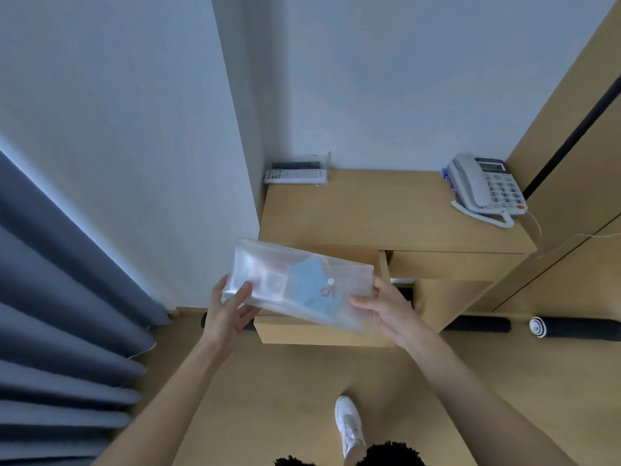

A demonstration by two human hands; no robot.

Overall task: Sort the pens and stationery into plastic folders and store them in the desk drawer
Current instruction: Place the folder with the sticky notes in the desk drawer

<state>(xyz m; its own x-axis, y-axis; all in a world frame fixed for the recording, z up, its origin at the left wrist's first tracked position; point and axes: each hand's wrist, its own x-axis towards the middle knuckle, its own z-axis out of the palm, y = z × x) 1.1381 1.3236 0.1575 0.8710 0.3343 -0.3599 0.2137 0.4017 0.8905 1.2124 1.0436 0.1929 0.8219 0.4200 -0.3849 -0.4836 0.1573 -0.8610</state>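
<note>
Folder is being held over the open drawer of the desk; left hand is pinching its left end, right hand is gripping its right end. Blue and red-white items inside are showing blurred, no writing readable

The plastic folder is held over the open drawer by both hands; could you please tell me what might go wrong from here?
1. The plastic folder is held only at its ends by the left hand and right hand, so its middle might sag and catch the drawer front.
2. It lies skewed to the drawer, so a corner may snag going in.
</note>
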